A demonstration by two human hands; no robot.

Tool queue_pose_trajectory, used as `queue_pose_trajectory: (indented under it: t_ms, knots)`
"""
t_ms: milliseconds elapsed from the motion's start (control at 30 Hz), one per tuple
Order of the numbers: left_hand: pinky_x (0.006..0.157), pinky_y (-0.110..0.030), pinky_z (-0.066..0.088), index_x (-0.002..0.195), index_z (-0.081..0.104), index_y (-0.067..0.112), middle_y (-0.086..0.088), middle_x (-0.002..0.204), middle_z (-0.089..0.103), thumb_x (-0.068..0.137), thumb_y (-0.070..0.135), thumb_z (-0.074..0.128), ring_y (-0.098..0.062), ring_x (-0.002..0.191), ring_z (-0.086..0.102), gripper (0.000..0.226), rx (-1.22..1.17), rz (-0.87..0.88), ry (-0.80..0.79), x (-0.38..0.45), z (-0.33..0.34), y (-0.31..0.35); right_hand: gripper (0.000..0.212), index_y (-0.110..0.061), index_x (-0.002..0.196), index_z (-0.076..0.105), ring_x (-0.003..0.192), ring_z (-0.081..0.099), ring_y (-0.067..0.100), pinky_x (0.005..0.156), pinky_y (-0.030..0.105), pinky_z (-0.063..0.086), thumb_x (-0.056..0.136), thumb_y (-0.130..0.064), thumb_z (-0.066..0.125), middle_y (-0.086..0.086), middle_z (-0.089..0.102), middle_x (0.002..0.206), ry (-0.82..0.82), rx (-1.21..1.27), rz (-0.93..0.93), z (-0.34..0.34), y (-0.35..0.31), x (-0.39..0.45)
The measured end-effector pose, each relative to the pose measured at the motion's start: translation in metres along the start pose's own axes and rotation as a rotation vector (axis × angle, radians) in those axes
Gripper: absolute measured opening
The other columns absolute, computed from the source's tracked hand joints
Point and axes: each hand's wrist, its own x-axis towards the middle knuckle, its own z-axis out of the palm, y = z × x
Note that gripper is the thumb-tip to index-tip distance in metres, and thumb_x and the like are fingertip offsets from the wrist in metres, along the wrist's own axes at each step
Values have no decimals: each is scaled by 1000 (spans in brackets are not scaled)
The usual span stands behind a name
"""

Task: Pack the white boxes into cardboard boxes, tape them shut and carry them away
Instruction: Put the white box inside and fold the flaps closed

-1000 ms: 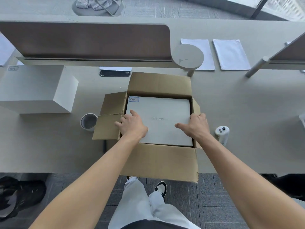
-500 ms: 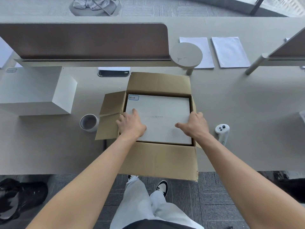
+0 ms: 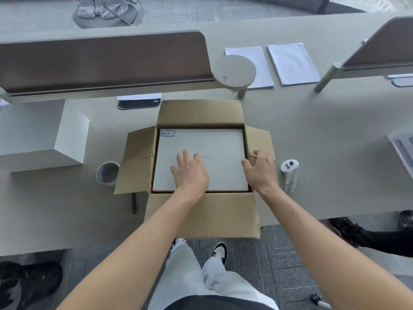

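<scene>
An open cardboard box [image 3: 201, 217] stands at the table's near edge with its four flaps spread outward. Inside it lies a flat white box [image 3: 220, 144] with a small handwritten label in its far left corner. My left hand [image 3: 190, 173] rests flat on the white box's lid, fingers spread. My right hand [image 3: 260, 170] hovers at the box's right edge with loosely curled fingers, beside the right flap; it holds nothing. A second, taller white box [image 3: 42, 135] sits on the table to the left.
A tape roll [image 3: 108, 173] stands just left of the cardboard box, a dark pen [image 3: 134, 203] near the table edge. A white controller [image 3: 289, 172] lies to the right. A brown desk divider [image 3: 102, 61], round stand [image 3: 234, 70] and paper sheets [image 3: 292, 62] are behind.
The white box has sunk fully into the cardboard box. My left hand slid from its left edge onto the middle of the lid; my right hand lifted off toward the right flap.
</scene>
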Motion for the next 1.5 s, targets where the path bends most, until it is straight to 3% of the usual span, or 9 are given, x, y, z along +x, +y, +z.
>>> queue_pose_trajectory:
  t_ms: [233,333,433,567,833,1067,1233,1400,1500]
  knots:
    - [109,-59,29,148,35,19,-9,165,9,101,25,40,-30,150,6,48,53,239,-139,-7,14,71,54,-11,144,48,108,56,22,92,32,43,96,-35,54,-1,60,112,-14,378,423,-28,46,20]
    - [110,-64,26,147,34,20,-6,166,7,101,18,37,-30,151,5,47,79,252,-176,-3,20,92,64,-14,157,32,127,48,22,97,29,34,101,-36,53,1,48,149,-65,435,471,-31,59,34]
    - [109,-66,25,152,28,20,-5,166,4,100,14,37,-32,151,5,54,105,231,-178,-2,25,100,53,-15,147,44,126,48,21,102,32,37,101,-38,51,-3,53,139,-86,451,472,-30,66,47]
    - [111,-68,22,155,23,20,-4,167,2,99,12,35,-32,151,2,58,107,239,-196,-2,28,98,23,-17,86,50,81,44,22,64,32,33,99,-36,53,-2,47,79,-51,475,431,-27,68,57]
    - [113,-70,18,156,23,22,-2,167,0,98,12,38,-31,152,-2,61,57,235,-244,-2,22,97,19,-22,106,69,88,63,16,76,29,46,92,-33,61,-7,69,98,117,515,369,-62,61,49]
    - [114,-55,27,144,46,17,-1,164,19,97,14,38,-26,148,17,48,-29,308,-191,-5,8,79,27,-21,99,73,73,58,15,85,36,52,91,-42,58,-8,67,78,70,466,245,-82,21,30]
    - [116,-42,29,141,50,4,-11,154,39,100,14,38,-27,144,29,43,-223,298,-183,-13,-3,43,29,-9,84,52,56,30,16,43,21,26,100,-33,57,-2,32,63,-63,407,158,-67,-23,5]
    - [114,-38,30,145,46,8,-10,148,45,100,26,45,-25,140,33,48,-250,251,-74,-16,-21,-9,38,2,114,62,98,64,36,83,39,51,101,-33,56,16,67,99,-108,299,123,-24,-64,-13]
    - [109,-37,33,138,51,7,-10,142,49,99,28,45,-26,134,38,45,-283,196,-20,-13,-29,-43,45,-5,135,54,134,48,33,104,38,40,101,-35,54,14,57,138,-108,123,95,10,-83,-22]
